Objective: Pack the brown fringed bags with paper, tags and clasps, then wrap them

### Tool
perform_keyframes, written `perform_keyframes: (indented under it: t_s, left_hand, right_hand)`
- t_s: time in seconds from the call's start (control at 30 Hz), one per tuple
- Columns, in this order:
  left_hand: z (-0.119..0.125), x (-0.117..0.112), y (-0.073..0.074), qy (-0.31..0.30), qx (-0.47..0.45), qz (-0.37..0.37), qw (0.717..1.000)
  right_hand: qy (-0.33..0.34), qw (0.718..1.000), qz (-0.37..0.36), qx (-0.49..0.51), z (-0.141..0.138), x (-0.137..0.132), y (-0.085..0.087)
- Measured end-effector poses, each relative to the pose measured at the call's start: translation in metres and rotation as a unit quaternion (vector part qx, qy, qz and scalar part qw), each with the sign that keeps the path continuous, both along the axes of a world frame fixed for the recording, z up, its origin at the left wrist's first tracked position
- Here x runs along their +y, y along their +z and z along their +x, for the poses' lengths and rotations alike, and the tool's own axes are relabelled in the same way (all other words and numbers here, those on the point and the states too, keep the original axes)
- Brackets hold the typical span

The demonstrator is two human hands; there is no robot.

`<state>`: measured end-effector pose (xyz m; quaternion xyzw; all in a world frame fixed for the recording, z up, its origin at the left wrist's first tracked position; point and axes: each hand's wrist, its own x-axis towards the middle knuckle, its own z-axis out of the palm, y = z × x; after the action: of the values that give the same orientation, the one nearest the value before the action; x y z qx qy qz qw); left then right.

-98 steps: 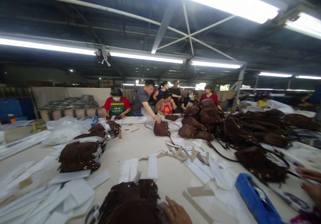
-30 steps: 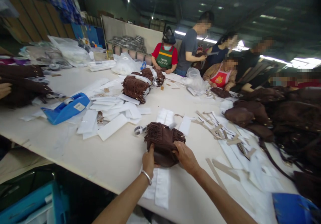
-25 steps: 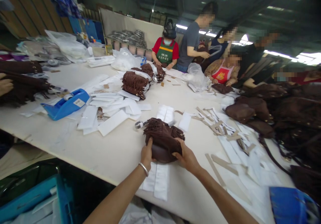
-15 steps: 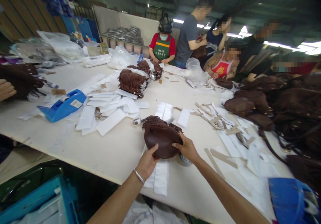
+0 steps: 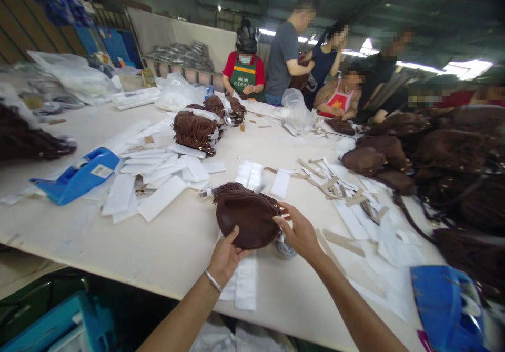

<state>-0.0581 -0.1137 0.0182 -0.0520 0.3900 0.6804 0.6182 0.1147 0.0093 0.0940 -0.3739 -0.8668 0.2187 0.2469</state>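
A dark brown leather bag with fringe along its top is tilted up in front of me, just above the white table. My left hand grips its lower left edge, thumb on the smooth face and fingers underneath. At the bag's right end, my right hand has thumb and fingers around the edge by the metal fittings. Below that hand hangs a greyish plastic-wrapped bundle. A white-and-grey tag-like piece sticks out at the bag's upper left. White folded strips lie partly under the bag.
White paper pieces and a blue tape dispenser lie to the left. Fringed brown bags stand farther back. Brown bags pile up on the right, near another blue dispenser. Co-workers are across the table.
My right thumb has slid off the bag's face toward its right edge, showing more of the wrapped bundle. The view has shifted slightly right. A co-worker's hand at far left has left view.
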Motion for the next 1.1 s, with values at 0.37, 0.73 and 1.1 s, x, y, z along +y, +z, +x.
perform_keyframes:
  t_s: [0.37, 0.73, 1.1]
  left_hand:
    - [0.012, 0.001, -0.001, 0.059, 0.011, -0.045, 0.997]
    - [0.014, 0.000, -0.004, 0.058, 0.086, -0.014, 0.994]
    - [0.000, 0.012, -0.014, 0.053, 0.081, -0.126, 0.987]
  right_hand:
    - [0.071, 0.997, 0.015, 0.000, -0.014, -0.018, -0.070]
    - [0.066, 0.997, -0.040, 0.019, -0.054, 0.004, -0.006]
    - [0.110, 0.984, 0.127, -0.064, -0.057, -0.035, -0.043]
